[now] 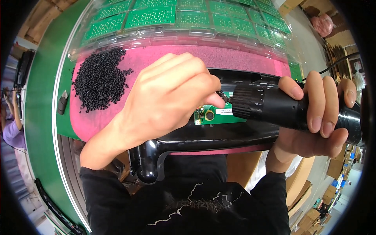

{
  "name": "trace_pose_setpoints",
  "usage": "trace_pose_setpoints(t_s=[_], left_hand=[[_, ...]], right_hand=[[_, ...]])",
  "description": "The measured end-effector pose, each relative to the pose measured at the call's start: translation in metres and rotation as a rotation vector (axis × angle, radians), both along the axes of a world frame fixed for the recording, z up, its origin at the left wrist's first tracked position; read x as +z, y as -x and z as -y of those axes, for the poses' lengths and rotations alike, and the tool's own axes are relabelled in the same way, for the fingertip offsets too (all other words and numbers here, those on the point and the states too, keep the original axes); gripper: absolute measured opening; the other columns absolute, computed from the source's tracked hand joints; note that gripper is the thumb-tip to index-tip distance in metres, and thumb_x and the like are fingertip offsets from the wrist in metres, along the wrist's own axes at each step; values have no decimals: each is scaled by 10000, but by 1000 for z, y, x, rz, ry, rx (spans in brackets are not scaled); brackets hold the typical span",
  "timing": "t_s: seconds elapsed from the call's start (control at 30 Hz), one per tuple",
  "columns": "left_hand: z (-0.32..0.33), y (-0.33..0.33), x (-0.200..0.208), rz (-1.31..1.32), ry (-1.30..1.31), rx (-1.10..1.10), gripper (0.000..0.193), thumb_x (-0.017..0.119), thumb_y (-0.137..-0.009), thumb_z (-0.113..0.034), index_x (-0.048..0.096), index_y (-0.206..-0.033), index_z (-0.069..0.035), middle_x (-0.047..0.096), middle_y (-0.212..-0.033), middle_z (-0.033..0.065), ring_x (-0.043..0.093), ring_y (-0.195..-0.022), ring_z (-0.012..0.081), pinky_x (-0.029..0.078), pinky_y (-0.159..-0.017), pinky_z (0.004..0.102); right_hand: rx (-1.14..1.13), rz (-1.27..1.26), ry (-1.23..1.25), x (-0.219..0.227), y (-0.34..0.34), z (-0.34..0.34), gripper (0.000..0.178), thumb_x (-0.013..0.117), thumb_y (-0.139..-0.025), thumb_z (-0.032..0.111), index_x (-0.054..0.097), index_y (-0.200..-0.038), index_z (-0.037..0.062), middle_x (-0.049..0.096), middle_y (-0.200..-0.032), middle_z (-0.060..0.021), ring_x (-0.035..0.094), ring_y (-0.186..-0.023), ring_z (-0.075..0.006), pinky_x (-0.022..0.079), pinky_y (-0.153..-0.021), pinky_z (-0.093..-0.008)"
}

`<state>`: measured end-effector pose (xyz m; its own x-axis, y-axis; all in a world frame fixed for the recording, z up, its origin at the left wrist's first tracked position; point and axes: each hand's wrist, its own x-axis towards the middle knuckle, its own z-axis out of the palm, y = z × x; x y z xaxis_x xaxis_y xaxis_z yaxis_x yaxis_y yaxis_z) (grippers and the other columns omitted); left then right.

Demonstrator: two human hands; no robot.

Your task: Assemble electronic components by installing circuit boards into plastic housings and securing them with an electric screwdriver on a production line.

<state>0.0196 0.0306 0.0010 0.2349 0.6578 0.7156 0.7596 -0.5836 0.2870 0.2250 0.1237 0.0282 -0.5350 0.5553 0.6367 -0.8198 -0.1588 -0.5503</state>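
Note:
My right hand (325, 105) is wrapped around a black electric screwdriver (274, 105), which lies almost level with its tip toward the left. Curled into a pinch, my left hand (168, 94) has thumb and forefinger at that tip, on what look like small black screws (221, 95). Below the tip, a small green circuit board (219, 118) with a round component and a white label sits in a long black plastic housing (203, 138). My left hand and the screwdriver cover part of the board.
A heap of small black screws (100, 80) rests on the pink mat (164, 51) at the left. Beyond it, clear plastic trays (184, 37) hold several green boards. A small dark object (62, 102) lies on the green surface. Another person (13, 129) is at far left.

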Motion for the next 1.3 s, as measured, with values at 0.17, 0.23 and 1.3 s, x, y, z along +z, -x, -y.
trace_pose_setpoints(t_s=[0.17, 0.23, 1.3], left_hand=[[-3, 11, 3, 260, 34, 22, 54, 660, -832, 5, 623, -819, 42, 632, -719, 107, 617, -631, 188, 489, -569, 284], [-6, 8, -5, 244, 118, -50, 61, 690, -813, -21, 652, -818, 27, 654, -729, 99, 637, -635, 190, 493, -569, 279], [8, 6, -16, -27, 723, -110, 235, 745, -741, -223, 719, -902, -53, 709, -805, 94, 678, -698, 263, 506, -580, 349]], right_hand=[[-162, 192, -126, 6, -14, -4, 335, 665, -839, 172, 435, -1079, 130, 488, -677, 73, 474, -665, -75, 353, -736, -290], [-234, 240, -177, 6, -12, -5, 309, 637, -852, 201, 434, -1068, 111, 464, -659, 59, 445, -630, -86, 346, -655, -272], [-439, 556, -272, -9, 7, -5, 327, 642, -810, 173, 388, -1007, 109, 417, -655, 21, 411, -605, -111, 351, -628, -288]])
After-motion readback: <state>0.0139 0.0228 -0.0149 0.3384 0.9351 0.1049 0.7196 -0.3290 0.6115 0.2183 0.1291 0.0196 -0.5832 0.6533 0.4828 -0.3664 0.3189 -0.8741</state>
